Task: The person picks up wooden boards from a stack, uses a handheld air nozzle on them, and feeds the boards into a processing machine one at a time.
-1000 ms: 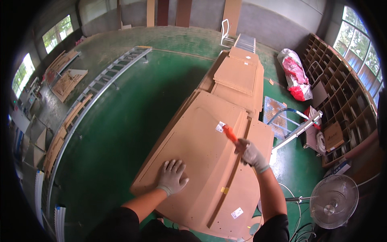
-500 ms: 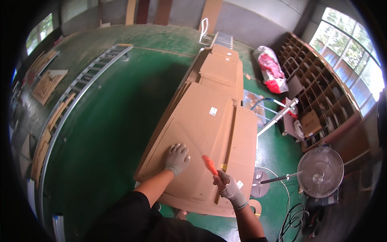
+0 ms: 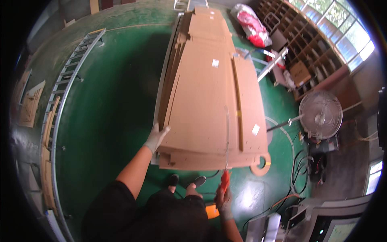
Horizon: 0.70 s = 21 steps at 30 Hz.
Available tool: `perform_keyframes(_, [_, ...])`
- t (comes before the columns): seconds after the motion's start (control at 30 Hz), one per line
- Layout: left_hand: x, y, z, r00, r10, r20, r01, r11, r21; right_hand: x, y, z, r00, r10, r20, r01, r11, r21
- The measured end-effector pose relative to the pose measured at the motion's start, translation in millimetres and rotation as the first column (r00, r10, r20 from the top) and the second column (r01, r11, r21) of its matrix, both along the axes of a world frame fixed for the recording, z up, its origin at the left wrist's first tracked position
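Currently | right hand (image 3: 224, 199): orange-handled tool (image 3: 225, 180) | brown carton (image 3: 300, 73): contents hidden

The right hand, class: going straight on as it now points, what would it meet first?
Probably the brown panel stack, at its near edge; depth is unclear, so the right hand might pass above it.

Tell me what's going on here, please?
A person in gloves is standing at a stack of flat brown boards. Their right hand grips an orange-handled tool, its long, thin end pointing away from them. Their left hand is at the stack's left edge. A fan stands off to the right.
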State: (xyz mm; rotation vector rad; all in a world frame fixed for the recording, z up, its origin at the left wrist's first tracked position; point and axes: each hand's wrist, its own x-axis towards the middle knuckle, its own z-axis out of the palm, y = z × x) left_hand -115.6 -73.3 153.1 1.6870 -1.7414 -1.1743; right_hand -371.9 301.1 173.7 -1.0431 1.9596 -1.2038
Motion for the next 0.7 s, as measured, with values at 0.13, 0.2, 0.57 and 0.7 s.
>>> perform_keyframes(0.13, [14, -2, -25, 0.998, 0.022, -0.065, -0.019, 0.998, 0.053, 94, 145, 18, 0.988, 0.082, -0.130, -0.061, 0.985, 0.161])
perform_keyframes(0.2, [18, -7, -36, 0.996, -0.033, -0.080, 0.034, 0.999, 0.003, 122, 209, -10, 1.000, 0.008, -0.029, 0.001, 0.955, 0.295])
perform_keyframes(0.57, [55, 114, -54, 0.941, -0.015, -0.337, 0.057, 0.992, 0.114, 211, 211, -2, 0.980, 0.100, -0.170, -0.048, 0.956, 0.289])
perform_keyframes(0.7, [64, 215, -48, 0.968, -0.045, -0.248, 0.161, 0.866, 0.473, 227, 250, 3, 0.986, -0.034, -0.164, 0.071, 0.971, 0.227])
